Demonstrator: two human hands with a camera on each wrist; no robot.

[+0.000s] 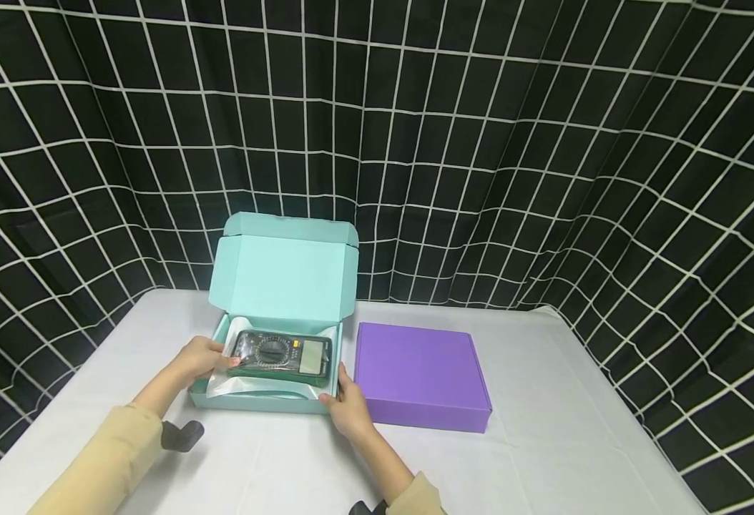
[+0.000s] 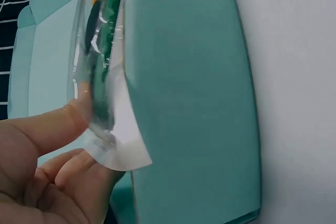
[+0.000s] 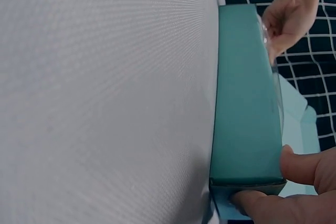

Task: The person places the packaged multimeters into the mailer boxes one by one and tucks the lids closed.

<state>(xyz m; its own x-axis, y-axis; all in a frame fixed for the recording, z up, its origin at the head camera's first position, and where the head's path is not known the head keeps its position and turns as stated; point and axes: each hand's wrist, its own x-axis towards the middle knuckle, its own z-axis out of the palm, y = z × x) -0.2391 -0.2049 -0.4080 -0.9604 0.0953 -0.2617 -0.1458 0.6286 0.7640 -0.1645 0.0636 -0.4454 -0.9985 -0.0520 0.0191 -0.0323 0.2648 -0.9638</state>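
A teal cardboard box [image 1: 262,403] stands on the table with its lid [image 1: 290,275] raised at the back. Inside it, on white wrapping [image 1: 224,383], lies a digital multimeter [image 1: 280,355] in clear plastic, its dial and grey screen facing up. My left hand [image 1: 202,357] pinches the multimeter's left end together with the wrapping; in the left wrist view the thumb [image 2: 55,129] presses the plastic and the fingers lie beneath. At the box's front right corner my right hand [image 1: 350,408] grips the wall, thumb [image 3: 302,169] over the rim and fingers outside.
A closed purple box [image 1: 418,368] stands on the table right beside the teal box, close to my right hand. White cloth [image 1: 564,415] covers the table. Black curtains with a white grid [image 1: 441,143] surround it at the back and sides.
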